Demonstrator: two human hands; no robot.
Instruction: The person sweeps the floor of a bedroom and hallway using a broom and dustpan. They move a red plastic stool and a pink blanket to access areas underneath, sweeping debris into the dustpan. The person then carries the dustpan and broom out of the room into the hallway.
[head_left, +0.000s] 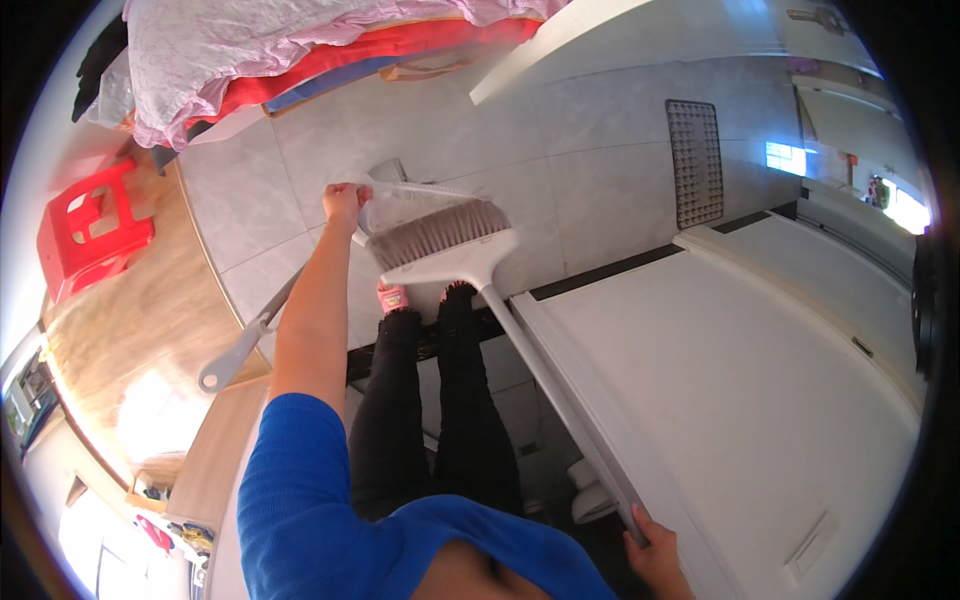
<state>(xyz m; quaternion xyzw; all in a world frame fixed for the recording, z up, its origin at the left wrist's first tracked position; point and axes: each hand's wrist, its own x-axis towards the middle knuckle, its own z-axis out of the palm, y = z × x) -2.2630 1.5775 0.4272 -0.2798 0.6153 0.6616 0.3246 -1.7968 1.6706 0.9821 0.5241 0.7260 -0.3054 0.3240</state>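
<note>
A white broom (455,262) with brown-grey bristles is held up in front of my legs, its long handle slanting down to the right. My right hand (655,552) is closed around the handle's end. My left hand (345,203), arm stretched out, is closed at the edge of a pale, see-through dustpan (395,205) beside the bristles. The bristles hide part of the dustpan. A grey handle (232,362) with a hanging hole sticks out left of my forearm; the forearm hides whether it joins the dustpan.
A red plastic stool (95,230) stands on the wood-look floor at left. A bed with a pink cover (250,60) is at the far side. A white door (720,400) lies close on my right, and a dark studded mat (694,165) rests on the grey tiles (590,130).
</note>
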